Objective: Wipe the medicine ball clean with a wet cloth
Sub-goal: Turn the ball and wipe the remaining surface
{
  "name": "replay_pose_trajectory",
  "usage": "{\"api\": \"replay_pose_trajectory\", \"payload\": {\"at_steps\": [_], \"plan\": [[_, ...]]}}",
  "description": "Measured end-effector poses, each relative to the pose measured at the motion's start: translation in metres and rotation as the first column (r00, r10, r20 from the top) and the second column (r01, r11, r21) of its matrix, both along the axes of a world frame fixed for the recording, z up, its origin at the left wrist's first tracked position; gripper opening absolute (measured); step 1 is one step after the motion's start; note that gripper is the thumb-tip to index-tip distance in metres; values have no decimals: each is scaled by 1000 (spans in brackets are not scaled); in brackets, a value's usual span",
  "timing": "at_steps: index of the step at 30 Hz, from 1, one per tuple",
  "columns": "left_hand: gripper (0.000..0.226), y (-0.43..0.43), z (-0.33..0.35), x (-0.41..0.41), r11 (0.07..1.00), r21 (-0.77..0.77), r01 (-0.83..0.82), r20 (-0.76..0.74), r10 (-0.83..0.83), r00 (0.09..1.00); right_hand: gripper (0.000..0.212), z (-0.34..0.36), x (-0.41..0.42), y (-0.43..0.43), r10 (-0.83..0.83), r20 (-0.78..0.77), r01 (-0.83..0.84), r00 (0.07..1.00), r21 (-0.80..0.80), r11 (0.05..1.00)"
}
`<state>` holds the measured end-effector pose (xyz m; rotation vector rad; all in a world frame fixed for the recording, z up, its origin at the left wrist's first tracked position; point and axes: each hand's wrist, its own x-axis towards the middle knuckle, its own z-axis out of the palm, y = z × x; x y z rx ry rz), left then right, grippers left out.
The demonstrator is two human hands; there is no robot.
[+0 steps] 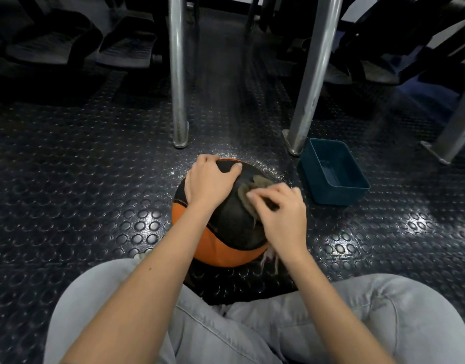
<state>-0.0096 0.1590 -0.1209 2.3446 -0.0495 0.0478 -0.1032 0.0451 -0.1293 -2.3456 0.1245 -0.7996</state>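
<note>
Dim overall, lit from overhead to judge by the reflections. Hard white glare on the studded floor (pixel 144 228) left of my left hand (pixel 210 181), and again right of my right hand (pixel 280 214). Fine sparkle just beyond the medicine ball (pixel 226 232). Left hand sharp. Right hand and the cloth (pixel 255 182) under it smeared by motion blur. Deep shadow under the medicine ball, toward my knees. Beyond the hands the steel posts (pixel 176 74) carry bright streaks; everything else there goes near black and soft. Posts lean outward toward the frame edges, a wide-angle bend.
</note>
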Motion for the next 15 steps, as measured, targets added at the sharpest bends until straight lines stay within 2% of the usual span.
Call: {"api": "replay_pose_trajectory", "payload": {"at_steps": [4, 7, 9, 11, 13, 15], "plan": [[64, 4, -1, 2, 999, -4, 47, -38, -47, 998, 14, 10, 54, -28, -68, -228, 118, 971, 213, 970], [62, 14, -4, -9, 987, -10, 158, 126, -155, 980, 11, 9, 76, -42, -19, -356, 148, 934, 338, 930], [72, 24, -7, -19, 941, 37, 336, 187, -337, 923, 9, 6, 81, -45, 8, -367, 126, 930, 338, 933], [95, 30, -6, -26, 861, 149, 486, 74, -499, 863, 9, 7, 84, -45, 6, -364, 127, 931, 339, 932], [110, 32, -5, -24, 819, 200, 538, -11, -547, 837, 11, 9, 79, -42, -7, -347, 125, 938, 320, 939], [110, 29, -2, -21, 836, 159, 525, -16, -530, 848, 13, 10, 61, -36, -19, -287, 98, 958, 265, 959]]}}
